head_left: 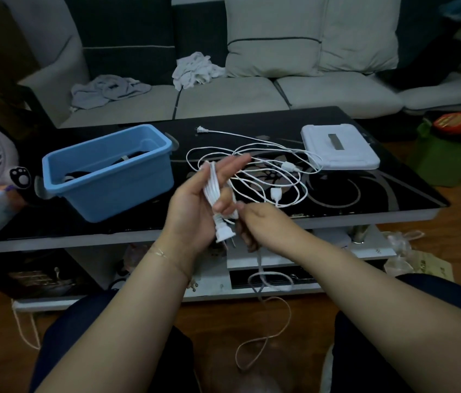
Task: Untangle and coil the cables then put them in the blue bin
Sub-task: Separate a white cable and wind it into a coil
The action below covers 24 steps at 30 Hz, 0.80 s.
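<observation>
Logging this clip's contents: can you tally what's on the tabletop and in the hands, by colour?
White: 3 — the coiled cable the left hand has in its grip, the loose cable tangle on the table, the flat box.
Blue: 1 — the bin.
Black: 1 — a cable inside the bin.
Total: 5

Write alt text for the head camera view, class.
A person's left hand holds a folded white cable bundle while the right hand feeds its loose end; more tangled white cables lie on the black table beside a blue bin.
</observation>
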{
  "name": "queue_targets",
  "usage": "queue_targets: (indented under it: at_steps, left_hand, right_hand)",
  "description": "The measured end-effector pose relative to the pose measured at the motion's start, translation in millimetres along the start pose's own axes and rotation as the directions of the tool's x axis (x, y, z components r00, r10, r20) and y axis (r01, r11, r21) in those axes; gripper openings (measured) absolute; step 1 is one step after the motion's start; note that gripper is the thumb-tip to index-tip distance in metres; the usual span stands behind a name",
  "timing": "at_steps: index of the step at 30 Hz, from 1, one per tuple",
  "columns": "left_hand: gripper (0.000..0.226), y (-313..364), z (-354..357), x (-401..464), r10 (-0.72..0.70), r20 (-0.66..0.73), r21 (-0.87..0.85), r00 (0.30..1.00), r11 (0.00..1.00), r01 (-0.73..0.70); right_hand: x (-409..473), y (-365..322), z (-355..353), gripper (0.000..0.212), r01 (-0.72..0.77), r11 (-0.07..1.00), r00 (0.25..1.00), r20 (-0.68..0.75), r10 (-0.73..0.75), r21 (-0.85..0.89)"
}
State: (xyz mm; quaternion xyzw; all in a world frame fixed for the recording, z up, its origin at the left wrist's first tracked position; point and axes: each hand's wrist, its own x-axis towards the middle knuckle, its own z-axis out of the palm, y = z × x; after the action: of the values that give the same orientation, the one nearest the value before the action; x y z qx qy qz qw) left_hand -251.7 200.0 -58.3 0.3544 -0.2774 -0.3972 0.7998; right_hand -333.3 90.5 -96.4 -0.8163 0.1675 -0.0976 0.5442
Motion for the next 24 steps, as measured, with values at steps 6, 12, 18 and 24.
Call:
queue_targets:
  at_steps: [6,12,18,24]
  left_hand:
    - [0.029,1.4,-1.9,0.1,0.177,-0.195,0.379,0.965,0.921,-0.093]
    - [0.038,-5.5,2.4,-0.4,0.175,-0.187,0.478,0.967,0.876,-0.066]
    - [0.025,-11.6,-2.8,-1.5,0.189,-0.053,0.596,0.981,0.794,-0.121]
    - [0.038,-20.5,-3.8,-2.9,0.158,0.040,0.908,0.987,0.406,-0.102]
  right_hand:
    - [-9.2,2.1,-3.2,0.033,0.121,0.969,0.970,0.235,-0.068,-0.217]
    - [-9.9,6.0,-9.4,0.025,0.172,0.922,0.964,0.254,-0.084,-0.347]
    - [-12.4,5.3,-13.6,0.038,0.174,0.888,0.955,0.292,-0.048,-0.425]
    - [-18.2,-5.1,-11.6,0.016,0.174,0.898,0.945,0.326,-0.037,-0.403]
